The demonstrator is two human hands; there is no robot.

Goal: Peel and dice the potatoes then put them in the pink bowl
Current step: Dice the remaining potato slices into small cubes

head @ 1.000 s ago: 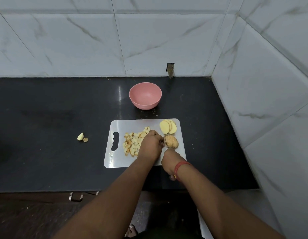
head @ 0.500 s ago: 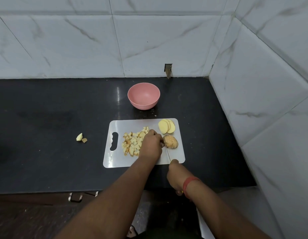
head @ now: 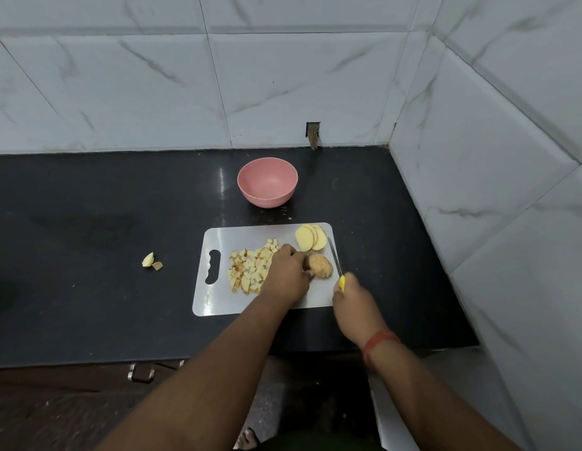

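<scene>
A black stone countertop (head: 88, 255) runs along the back wall and ends at the right in a corner, both walls clad in large white tiles with grey marble veining (head: 153, 76); a small rectangular notch (head: 313, 133) is cut into the back wall just above the counter's rear edge. A white plastic cutting board (head: 218, 301) with a handle slot at its left end lies near the counter's front edge, toward the right. On the board's left half sits a heap of diced potato cubes (head: 250, 270), some with browned faces. At the board's far right corner a few pale round potato slices (head: 311, 237) overlap one another. Between them and the dice lies the remaining potato chunk (head: 322, 266), brownish on its surface, held down by the left hand (head: 288, 276), whose curled fingers grip its left end. The right hand (head: 356, 307) is closed round the yellow handle of a knife (head: 335, 258), whose narrow blade points away along the board's right edge, just beside the chunk. The pink bowl (head: 267, 182) stands on the counter just behind the board's rear edge, with nothing visible inside it. Well to the left of the board, two small potato scraps (head: 151, 261) lie on the bare counter. A red band (head: 377, 345) circles the right wrist.
</scene>
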